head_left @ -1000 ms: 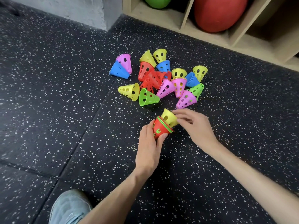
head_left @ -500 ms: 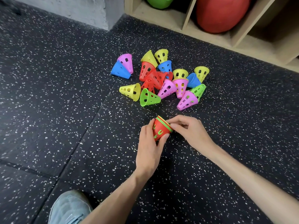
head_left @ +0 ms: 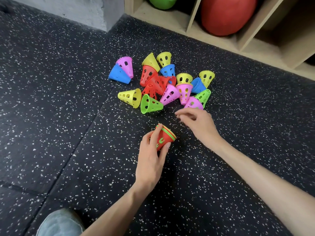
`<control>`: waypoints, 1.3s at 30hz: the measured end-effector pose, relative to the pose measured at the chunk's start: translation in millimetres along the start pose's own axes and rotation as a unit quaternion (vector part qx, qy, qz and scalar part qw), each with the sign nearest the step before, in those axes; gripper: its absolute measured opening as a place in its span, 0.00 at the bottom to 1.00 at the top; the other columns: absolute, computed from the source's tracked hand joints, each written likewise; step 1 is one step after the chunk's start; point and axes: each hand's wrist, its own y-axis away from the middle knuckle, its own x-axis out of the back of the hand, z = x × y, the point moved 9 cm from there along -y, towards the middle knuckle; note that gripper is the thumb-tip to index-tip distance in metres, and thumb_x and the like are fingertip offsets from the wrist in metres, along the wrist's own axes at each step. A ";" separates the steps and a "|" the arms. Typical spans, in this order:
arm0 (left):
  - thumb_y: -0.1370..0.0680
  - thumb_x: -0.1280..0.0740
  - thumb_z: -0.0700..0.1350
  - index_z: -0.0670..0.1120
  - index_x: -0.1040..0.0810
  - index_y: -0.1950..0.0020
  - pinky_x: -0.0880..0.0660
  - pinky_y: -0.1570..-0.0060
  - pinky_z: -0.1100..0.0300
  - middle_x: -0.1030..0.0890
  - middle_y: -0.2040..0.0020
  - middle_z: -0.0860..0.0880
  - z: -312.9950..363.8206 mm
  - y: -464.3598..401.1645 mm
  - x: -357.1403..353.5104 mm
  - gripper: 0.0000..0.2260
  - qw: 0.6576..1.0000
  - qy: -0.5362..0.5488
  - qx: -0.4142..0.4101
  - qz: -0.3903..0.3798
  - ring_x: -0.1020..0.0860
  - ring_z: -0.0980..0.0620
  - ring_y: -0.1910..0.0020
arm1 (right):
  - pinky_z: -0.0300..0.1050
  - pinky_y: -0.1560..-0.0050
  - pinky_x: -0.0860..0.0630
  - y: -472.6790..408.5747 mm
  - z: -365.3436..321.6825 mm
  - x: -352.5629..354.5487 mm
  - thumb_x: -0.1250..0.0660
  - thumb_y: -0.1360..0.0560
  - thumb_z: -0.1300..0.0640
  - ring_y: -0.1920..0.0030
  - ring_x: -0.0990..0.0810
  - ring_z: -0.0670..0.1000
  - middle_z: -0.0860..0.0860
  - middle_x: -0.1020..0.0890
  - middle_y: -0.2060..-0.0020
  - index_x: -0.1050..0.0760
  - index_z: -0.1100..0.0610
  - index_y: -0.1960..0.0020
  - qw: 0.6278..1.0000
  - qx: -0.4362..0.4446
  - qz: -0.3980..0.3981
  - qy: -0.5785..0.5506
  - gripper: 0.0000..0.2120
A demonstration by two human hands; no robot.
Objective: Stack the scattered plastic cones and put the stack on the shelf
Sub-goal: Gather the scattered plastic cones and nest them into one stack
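Since a second ago the yellow cone has sunk fully into the nested red-outside plastic cone stack (head_left: 164, 137), gripped by the left hand (head_left: 151, 160). The right hand (head_left: 198, 124), empty and loosely curled, has lifted toward the scattered perforated plastic cones (head_left: 167, 84) at twelve o'clock; many remain. No writing visible.

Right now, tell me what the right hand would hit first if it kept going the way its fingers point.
Probably the green cone lying on the floor, up-left of the right hand; depth is unclear.
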 end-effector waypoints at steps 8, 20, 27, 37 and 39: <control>0.17 0.39 0.58 0.66 0.45 0.21 0.33 0.35 0.65 0.32 0.33 0.58 -1.0 0.7 3.3 0.26 0.999 0.028 0.018 0.007 0.30 0.59 0.35 | 0.48 0.26 0.38 -36.4 50.6 22.1 0.31 0.22 0.61 0.25 0.34 0.53 0.52 0.34 0.24 0.20 0.48 0.34 0.987 -0.109 0.021 0.118 0.18; 0.17 0.40 0.61 0.58 0.46 0.19 0.30 0.31 0.59 0.33 0.31 0.60 -2.5 1.5 3.5 0.29 0.999 0.023 0.047 0.003 0.31 0.61 0.33 | 0.42 0.51 0.21 5.2 10.5 21.8 0.30 0.23 0.64 0.58 0.18 0.41 0.47 0.17 0.55 0.24 0.46 0.43 0.993 -0.057 0.101 -0.024 0.15; 0.18 0.35 0.55 0.55 0.41 0.20 0.32 0.32 0.60 0.32 0.32 0.60 2.2 3.0 1.6 0.28 0.999 0.022 0.037 -0.027 0.32 0.61 0.34 | 0.50 0.46 0.18 37.7 -7.1 -24.7 0.32 0.23 0.66 0.54 0.14 0.48 0.47 0.13 0.57 0.17 0.43 0.48 0.996 -0.046 -0.055 -0.045 0.17; 0.22 0.26 0.47 0.58 0.33 0.22 0.33 0.43 0.78 0.31 0.38 0.55 97.5 -8.4 38.5 0.30 0.995 0.044 -0.048 -0.080 0.30 0.70 0.41 | 0.37 0.57 0.19 80.2 -66.6 43.9 0.31 0.21 0.61 0.55 0.17 0.43 0.53 0.15 0.52 0.17 0.50 0.47 0.988 -0.091 -0.002 -0.121 0.08; 0.23 0.26 0.47 0.58 0.31 0.23 0.34 0.44 0.80 0.30 0.38 0.54 132.7 -7.1 54.2 0.30 0.992 0.041 -0.075 -0.091 0.29 0.67 0.43 | 0.40 0.56 0.18 92.0 -84.1 69.3 0.29 0.21 0.60 0.55 0.18 0.46 0.53 0.17 0.49 0.17 0.49 0.46 0.984 -0.093 0.019 -0.150 0.08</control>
